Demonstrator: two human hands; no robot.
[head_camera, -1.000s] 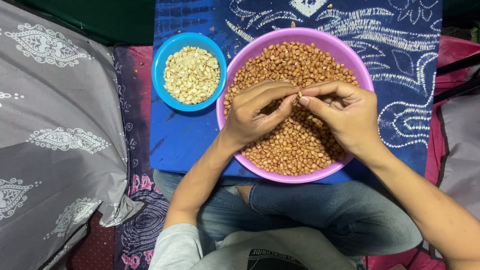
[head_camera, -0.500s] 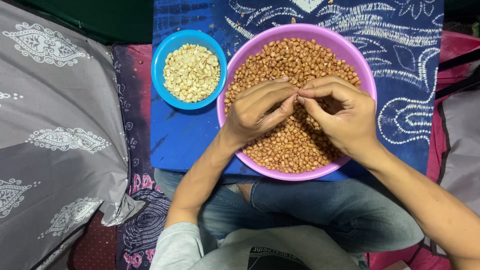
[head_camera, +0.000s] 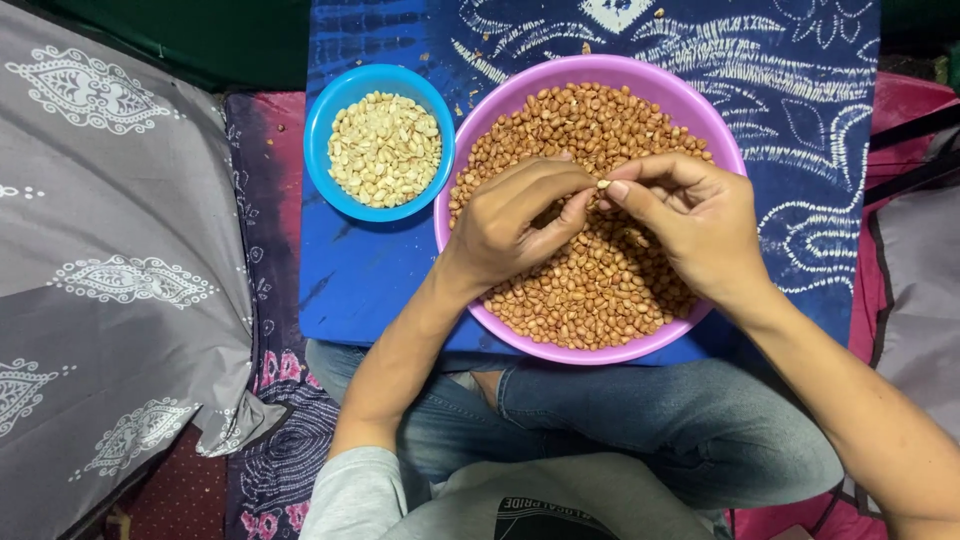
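Pale peeled peanuts (head_camera: 384, 150) half filled the blue bowl (head_camera: 322, 110), while the purple bowl (head_camera: 720, 140) beside it was heaped with red-skinned peanuts (head_camera: 590, 290). Above that heap, the left hand (head_camera: 505, 225) and right hand (head_camera: 690, 225) pinched one nut (head_camera: 603, 184) between fingertips; most remained unpeeled.

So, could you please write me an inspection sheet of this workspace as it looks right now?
Surface: blue patterned cloth over a low board, above the person's crossed legs.
Job's things: purple bowl full of brown-skinned peanuts; blue bowl to its left holding pale skinned peanuts; one pale peanut pinched between the fingertips.
Clutter: a few skin flakes on the cloth beyond the purple bowl.
Grippers: left hand and right hand meet over the purple bowl, fingertips on the peanut.
Cables: nothing seen.
Surroundings: grey patterned fabric at left; red fabric at right.
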